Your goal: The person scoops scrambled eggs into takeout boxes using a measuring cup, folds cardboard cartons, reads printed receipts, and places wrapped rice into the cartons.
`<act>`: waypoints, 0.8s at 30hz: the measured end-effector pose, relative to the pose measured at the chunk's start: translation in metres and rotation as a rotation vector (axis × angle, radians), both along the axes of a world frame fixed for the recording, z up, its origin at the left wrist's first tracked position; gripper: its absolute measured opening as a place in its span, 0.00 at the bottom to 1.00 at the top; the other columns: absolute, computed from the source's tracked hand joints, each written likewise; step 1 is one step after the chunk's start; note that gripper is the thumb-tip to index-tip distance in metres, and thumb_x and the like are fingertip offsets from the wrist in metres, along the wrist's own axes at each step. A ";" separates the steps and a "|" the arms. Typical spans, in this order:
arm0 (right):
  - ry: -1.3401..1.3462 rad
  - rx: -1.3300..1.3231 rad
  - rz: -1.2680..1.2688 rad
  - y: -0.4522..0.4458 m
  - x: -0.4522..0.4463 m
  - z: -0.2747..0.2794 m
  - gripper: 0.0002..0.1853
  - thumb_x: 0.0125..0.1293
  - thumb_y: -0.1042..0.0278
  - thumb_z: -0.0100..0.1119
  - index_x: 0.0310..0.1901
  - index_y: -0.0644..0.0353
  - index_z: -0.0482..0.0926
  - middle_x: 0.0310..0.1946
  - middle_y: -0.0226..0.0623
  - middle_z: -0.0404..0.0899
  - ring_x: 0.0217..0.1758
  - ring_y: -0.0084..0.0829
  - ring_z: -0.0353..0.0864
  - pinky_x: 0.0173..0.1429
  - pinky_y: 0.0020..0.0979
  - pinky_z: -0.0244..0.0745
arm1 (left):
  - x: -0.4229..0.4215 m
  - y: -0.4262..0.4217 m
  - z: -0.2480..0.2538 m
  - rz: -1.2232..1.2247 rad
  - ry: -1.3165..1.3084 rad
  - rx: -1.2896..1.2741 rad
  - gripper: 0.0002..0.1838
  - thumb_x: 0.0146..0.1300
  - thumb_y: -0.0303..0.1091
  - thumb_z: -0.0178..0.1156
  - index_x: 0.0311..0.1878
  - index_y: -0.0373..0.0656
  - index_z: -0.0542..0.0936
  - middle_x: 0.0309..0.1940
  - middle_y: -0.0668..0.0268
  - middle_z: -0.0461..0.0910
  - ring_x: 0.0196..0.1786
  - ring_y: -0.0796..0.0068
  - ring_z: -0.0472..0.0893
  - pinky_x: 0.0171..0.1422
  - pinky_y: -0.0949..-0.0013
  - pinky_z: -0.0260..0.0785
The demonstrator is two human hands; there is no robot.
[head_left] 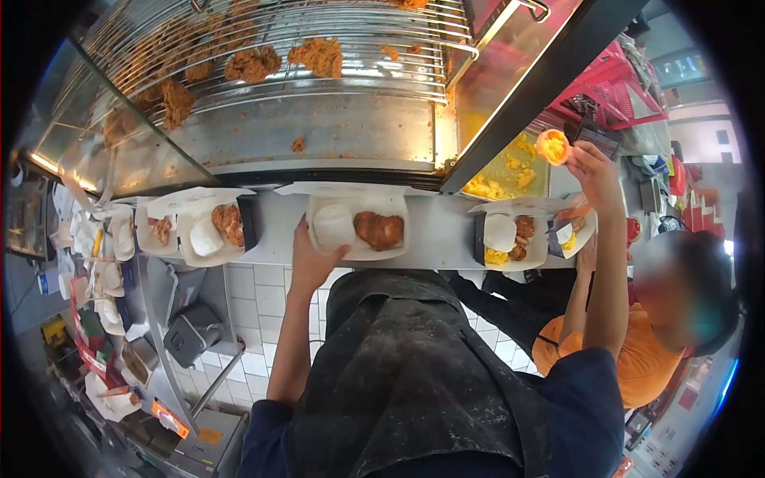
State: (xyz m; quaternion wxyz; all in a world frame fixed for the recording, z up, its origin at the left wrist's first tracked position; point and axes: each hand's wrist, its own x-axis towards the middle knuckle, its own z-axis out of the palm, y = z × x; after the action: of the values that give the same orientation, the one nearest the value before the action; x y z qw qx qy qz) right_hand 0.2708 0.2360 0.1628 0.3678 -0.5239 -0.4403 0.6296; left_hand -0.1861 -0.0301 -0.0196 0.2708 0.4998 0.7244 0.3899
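Observation:
My left hand [315, 256] grips the near left corner of an open paper meal box [382, 253], thumb over its front edge. Inside the box lie a white wrapped portion [333, 226] on the left and a piece of fried chicken [378, 230] on the right. Out to the right, my right hand [591, 169] is raised, its fingers closed on a small orange cup [551, 135] filled with yellow scrambled egg. Below and left of that cup is a metal tray [492, 169] holding more egg. Another open box [528, 259] with chicken, a white portion and egg stands between my hands.
A glass-sided warmer with a wire rack [382, 56] of fried chicken rises behind the counter [445, 231]. More filled boxes [209, 253] line the left. At right, a co-worker in an orange shirt [629, 374] has a hand [572, 215] at another box. Pink baskets [610, 88] stand beyond.

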 end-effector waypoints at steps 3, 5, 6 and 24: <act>0.089 0.035 0.045 -0.058 -0.021 0.013 0.06 0.68 0.74 0.56 0.44 0.65 0.76 0.37 0.34 0.81 0.38 0.25 0.83 0.46 0.26 0.80 | 0.004 0.017 0.018 -0.027 0.129 -0.166 0.52 0.40 0.37 0.77 0.66 0.34 0.57 0.54 0.46 0.72 0.54 0.42 0.75 0.59 0.53 0.69; 0.065 0.094 0.022 -0.105 -0.062 0.013 0.06 0.67 0.74 0.57 0.43 0.64 0.76 0.36 0.35 0.81 0.37 0.25 0.83 0.44 0.25 0.81 | -0.001 0.028 0.022 -0.032 0.163 -0.241 0.48 0.40 0.40 0.77 0.62 0.34 0.59 0.49 0.44 0.75 0.51 0.41 0.78 0.55 0.52 0.71; -0.011 0.137 0.021 -0.126 -0.086 0.008 0.05 0.66 0.75 0.58 0.41 0.64 0.77 0.36 0.35 0.82 0.37 0.25 0.83 0.45 0.25 0.81 | -0.004 0.032 0.021 -0.038 0.224 -0.350 0.46 0.40 0.43 0.77 0.59 0.35 0.62 0.45 0.44 0.78 0.48 0.41 0.79 0.53 0.52 0.73; -0.611 1.056 0.264 -0.256 -0.248 -0.149 0.08 0.53 0.79 0.65 0.36 0.61 0.81 0.36 0.37 0.83 0.36 0.35 0.84 0.39 0.32 0.80 | -0.036 0.017 0.023 -0.158 0.017 -0.373 0.33 0.50 0.42 0.69 0.58 0.37 0.71 0.44 0.48 0.82 0.48 0.47 0.81 0.54 0.56 0.72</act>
State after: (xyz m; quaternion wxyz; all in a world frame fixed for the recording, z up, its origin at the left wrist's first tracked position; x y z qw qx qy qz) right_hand 0.0224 -0.0203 0.0137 0.3537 -0.3691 -0.8384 0.1889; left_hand -0.2217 -0.0129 0.0036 0.3822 0.4998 0.7448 0.2223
